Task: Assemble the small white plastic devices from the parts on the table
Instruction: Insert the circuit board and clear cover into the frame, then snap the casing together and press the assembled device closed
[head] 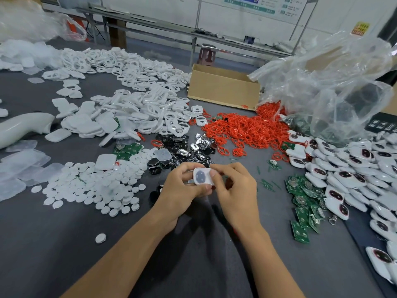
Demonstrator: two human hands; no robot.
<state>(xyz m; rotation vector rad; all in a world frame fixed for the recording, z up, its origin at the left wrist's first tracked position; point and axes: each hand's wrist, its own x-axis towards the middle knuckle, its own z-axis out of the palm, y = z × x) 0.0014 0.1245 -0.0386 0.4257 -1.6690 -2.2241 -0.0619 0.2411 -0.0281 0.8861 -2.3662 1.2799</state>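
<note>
Pinching the white device (203, 176) by its edges, left hand (180, 191) and right hand (236, 191), over grey table (64, 244).

Small factory assembly shop, by the look. Grey worktable (64, 244) carried bulk heaps: white shells (133, 87), red rings (242, 127), green PCBs (305, 203). Cardboard box (223, 91), clear poly bags (335, 87), metal bench (150, 24) and wall notice board (257, 5) w/ charts were behind.

Bright, even light from overhead fills the room. A soft, dark shadow pools on the grey table (64, 254) beneath the left hand (180, 190) and right hand (236, 190). Glare glints on the clear plastic bag (343, 87) at far right. The edges bow outward, and the far-left corner is blurred.
</note>
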